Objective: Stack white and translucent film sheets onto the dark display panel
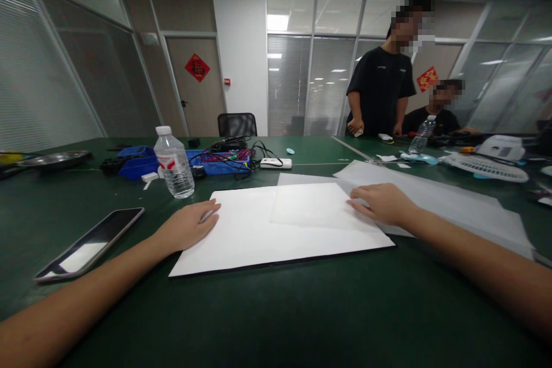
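Note:
A large white sheet of paper lies flat on the green table in front of me, its near edge dark underneath. On its right half rests a smaller, thinner white sheet. My left hand touches the left edge of the large sheet, thumb and fingers apart. Across from it, my right hand rests at the right edge of the smaller sheet, its thumb and forefinger slightly apart. Further white sheets extend to the right, partly behind my right hand and forearm.
A phone lies left, below a water bottle. Blue trays with wires and a white power strip are behind the paper. One person stands across the table; another sits right, near a second bottle and a white fan.

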Motion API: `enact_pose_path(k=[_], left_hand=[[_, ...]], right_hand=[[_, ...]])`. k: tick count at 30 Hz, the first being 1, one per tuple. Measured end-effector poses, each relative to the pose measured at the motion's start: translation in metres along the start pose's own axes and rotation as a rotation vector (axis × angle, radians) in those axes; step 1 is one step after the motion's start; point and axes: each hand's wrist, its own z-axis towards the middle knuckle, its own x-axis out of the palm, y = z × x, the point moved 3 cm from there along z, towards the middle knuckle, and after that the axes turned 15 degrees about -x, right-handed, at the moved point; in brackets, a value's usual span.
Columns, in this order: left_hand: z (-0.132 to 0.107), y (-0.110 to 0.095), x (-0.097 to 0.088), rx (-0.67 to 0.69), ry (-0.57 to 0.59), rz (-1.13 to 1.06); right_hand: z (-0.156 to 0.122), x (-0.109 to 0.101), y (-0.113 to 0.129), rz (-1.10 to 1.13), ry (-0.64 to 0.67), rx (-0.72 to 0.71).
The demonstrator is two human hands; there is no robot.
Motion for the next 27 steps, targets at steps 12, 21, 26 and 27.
enact_pose_path(k=[12, 21, 26, 27], left_hand=[[0.000, -0.003, -0.002, -0.011, 0.009, 0.007], [0.002, 0.003, 0.002, -0.003, 0.015, 0.027], [0.002, 0.000, 0.000, 0.002, 0.012, 0.022], [0.001, -0.001, 0.000, 0.002, 0.011, 0.017]], right_hand=[[-0.006, 0.024, -0.018, 0.066, 0.132, 0.022], [0.006, 0.010, 0.011, 0.199, 0.009, -0.192], [-0.004, 0.020, -0.016, 0.160, 0.054, -0.070], [-0.006, 0.022, -0.022, 0.145, 0.073, -0.022]])
